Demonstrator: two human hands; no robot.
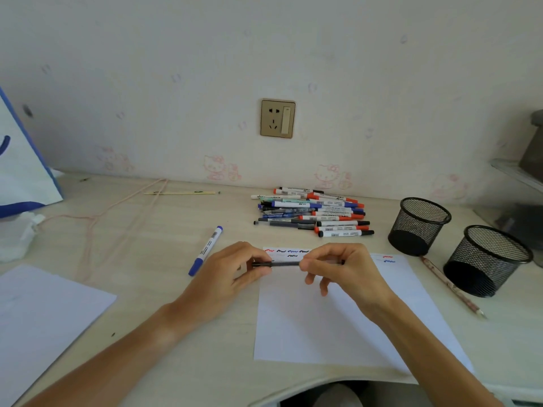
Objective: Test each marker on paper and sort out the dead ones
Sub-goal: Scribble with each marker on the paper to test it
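both hands are pinching one black pen (283,263), left hand (232,271) on the cap end, right hand (340,267) on the barrel, just above the test paper (338,324), so pull the cap straight, don't twist

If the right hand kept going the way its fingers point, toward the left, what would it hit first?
Most likely the left hand, which holds the other end of the same black pen as the right hand. Depth looks matched, since both pinch it.
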